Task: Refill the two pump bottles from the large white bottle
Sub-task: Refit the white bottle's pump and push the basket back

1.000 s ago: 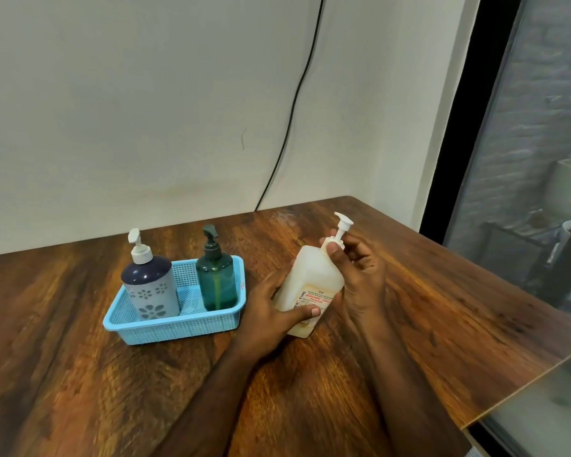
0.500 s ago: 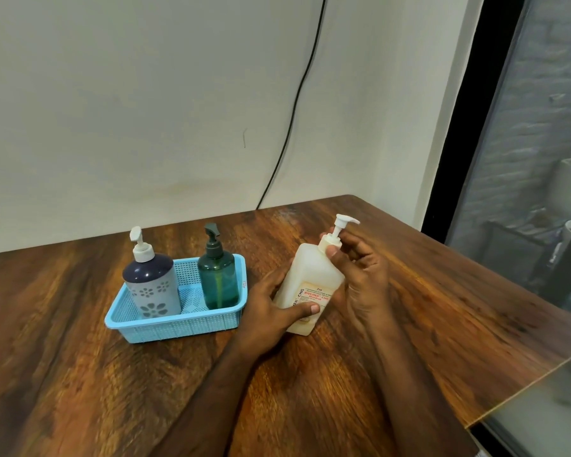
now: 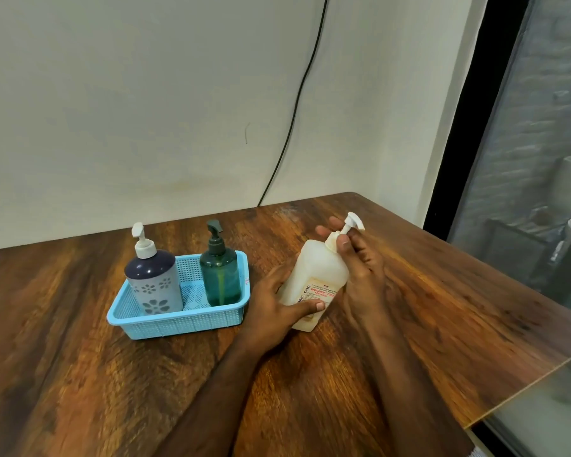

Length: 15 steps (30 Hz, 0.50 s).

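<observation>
The large white bottle stands tilted on the wooden table, its white pump head pointing right. My left hand grips its lower body, thumb across the label. My right hand pinches the pump collar at the bottle's neck with thumb and fingers. To the left, a light blue basket holds two pump bottles: a dark blue and grey flowered one with a white pump, and a green translucent one with a dark pump.
A black cable runs down the wall behind the table. The table's right edge drops off beside a glass window with a black frame.
The pump head has turned from facing away to pointing right as my right hand twists the collar. My left hand keeps the same hold on the bottle.
</observation>
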Tool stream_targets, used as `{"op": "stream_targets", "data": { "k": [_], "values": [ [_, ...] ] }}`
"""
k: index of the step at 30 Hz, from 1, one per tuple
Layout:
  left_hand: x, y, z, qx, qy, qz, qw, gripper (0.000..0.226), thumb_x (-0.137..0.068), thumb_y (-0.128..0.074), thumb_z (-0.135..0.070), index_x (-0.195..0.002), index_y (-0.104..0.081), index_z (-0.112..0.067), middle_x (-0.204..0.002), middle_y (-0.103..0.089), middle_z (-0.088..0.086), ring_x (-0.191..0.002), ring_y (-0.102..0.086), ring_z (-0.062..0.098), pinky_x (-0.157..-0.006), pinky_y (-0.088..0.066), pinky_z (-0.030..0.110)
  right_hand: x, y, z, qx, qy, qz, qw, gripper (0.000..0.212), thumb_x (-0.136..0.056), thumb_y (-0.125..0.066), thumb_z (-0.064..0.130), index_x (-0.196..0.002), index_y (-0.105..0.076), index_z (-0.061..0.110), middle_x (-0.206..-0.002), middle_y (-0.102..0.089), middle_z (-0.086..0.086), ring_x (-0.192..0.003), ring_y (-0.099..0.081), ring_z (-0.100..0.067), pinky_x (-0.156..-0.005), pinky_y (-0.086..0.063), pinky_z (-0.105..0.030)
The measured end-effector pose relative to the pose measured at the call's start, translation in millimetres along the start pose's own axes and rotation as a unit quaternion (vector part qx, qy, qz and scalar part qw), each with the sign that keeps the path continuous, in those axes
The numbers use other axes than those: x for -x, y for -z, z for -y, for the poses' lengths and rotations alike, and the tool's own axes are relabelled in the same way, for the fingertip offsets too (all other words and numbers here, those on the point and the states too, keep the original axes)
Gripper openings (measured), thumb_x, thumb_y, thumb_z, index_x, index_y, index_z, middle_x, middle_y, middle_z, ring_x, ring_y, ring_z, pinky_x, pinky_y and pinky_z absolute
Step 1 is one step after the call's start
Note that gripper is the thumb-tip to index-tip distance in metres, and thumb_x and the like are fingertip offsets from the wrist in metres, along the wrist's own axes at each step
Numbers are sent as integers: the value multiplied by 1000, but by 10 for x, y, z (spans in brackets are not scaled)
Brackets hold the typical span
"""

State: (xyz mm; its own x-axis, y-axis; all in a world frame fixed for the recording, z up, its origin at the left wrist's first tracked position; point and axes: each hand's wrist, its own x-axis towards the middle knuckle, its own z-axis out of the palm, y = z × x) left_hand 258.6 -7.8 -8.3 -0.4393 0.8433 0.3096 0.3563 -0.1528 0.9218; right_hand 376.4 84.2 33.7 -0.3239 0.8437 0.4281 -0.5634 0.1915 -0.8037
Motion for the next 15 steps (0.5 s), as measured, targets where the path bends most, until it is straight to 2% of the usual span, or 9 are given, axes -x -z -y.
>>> {"op": "stream_targets", "data": {
  "k": [2, 4, 7, 9, 12, 13, 15],
  "values": [
    [9, 0, -4, -3, -2, -6, 1000, 80, -69, -91, -32, -140, -54, -29, -130, -63, -13, -114, -61, 4, -80, -58, 17, -15, -14, 22, 24, -15, -62, 998, 26, -83, -76, 18, -108, -73, 10, -107, -76, -3, -97, -73, -24, -82, -60, -47],
    [8, -25, 4, -15, -5, -7, 1000, 83, -67, -91, -40, -140, -54, -31, -130, -63, -15, -115, -61, 6, -85, -60, 25, -29, -7, 24, 62, 2, -115, 991, 26, -75, -86, 13, -97, -74, 11, -95, -77, 1, -83, -74, -19, -72, -60, -42],
    [-2, -59, 8, -36, -20, 12, 999, 84, -63, -88, -54, -138, -53, -36, -127, -64, -16, -116, -63, 9, -88, -61, 36, -32, 24, 15, 95, 40, -129, 986, 38, -66, -92, 23, -94, -67, 17, -86, -69, -1, -75, -67, -19, -64, -59, -41],
    [-11, -40, 13, -27, -15, 10, 999, 82, -63, -89, -50, -137, -54, -36, -126, -64, -16, -116, -63, 9, -87, -60, 34, -26, 44, 16, 27, 26, -79, 996, 40, -73, -86, 34, -104, -65, 19, -96, -67, -6, -83, -66, -20, -69, -58, -41],
    [-26, 17, 43, 9, 11, 13, 1000, 72, -67, -92, -34, -131, -59, -34, -125, -66, -10, -113, -66, 10, -87, -61, 31, 1, 77, 39, -82, -18, 12, 996, 27, -95, -58, 36, -114, -70, 20, -119, -70, -12, -106, -66, -28, -91, -53, -50],
    [-32, 35, 47, 21, 20, 21, 999, 70, -68, -92, -32, -130, -60, -33, -124, -68, -8, -113, -67, 12, -88, -61, 34, 6, 79, 46, -81, -33, 26, 996, 28, -96, -54, 34, -113, -72, 22, -123, -69, -14, -112, -65, -32, -98, -50, -55],
    [-45, 73, 47, 45, 33, 43, 997, 69, -69, -92, -26, -131, -61, -30, -123, -71, -4, -113, -68, 17, -90, -60, 43, 4, 65, 42, -28, -40, 46, 998, 27, -96, -55, 31, -114, -72, 22, -124, -69, -14, -115, -64, -37, -101, -47, -62]
  ]
}}
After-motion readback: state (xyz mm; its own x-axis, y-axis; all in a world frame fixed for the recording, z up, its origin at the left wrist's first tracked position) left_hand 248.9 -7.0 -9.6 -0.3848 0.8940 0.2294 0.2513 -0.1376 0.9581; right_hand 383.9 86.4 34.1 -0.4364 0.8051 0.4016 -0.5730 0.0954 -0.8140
